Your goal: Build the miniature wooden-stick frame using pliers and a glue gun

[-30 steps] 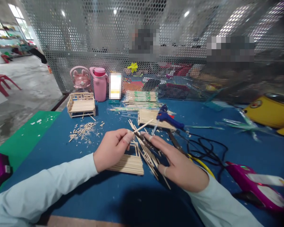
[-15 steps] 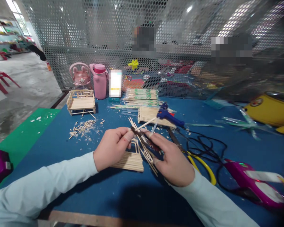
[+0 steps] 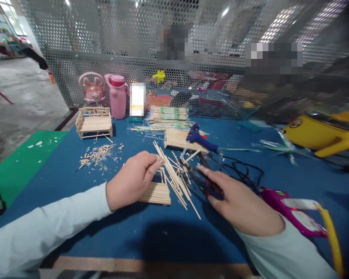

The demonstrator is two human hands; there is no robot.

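My left hand (image 3: 133, 179) is closed in a pinch above a small panel of wooden sticks (image 3: 157, 193); whatever its fingertips hold is too small to make out. To the right, my right hand (image 3: 241, 197) grips a dark pair of pliers (image 3: 209, 185), blurred by motion, with red on the handles. Their jaws point left toward a loose pile of thin wooden sticks (image 3: 174, 174) lying between the hands. Just beyond the jaws, a blue glue gun (image 3: 202, 140) rests against a second stick-built piece (image 3: 174, 140).
A small stick-built bench (image 3: 94, 126) stands at the back left, with cut stick bits (image 3: 95, 155) before it. Behind are a pink bottle (image 3: 118, 99) and bundled sticks (image 3: 168, 113). Black cable (image 3: 244, 170), a purple device (image 3: 296, 217) and a yellow container (image 3: 317, 133) occupy the right.
My right hand has moved right with the pliers, away from my left hand. The left hand stays pinched over the panel. More of the stick pile shows between them.
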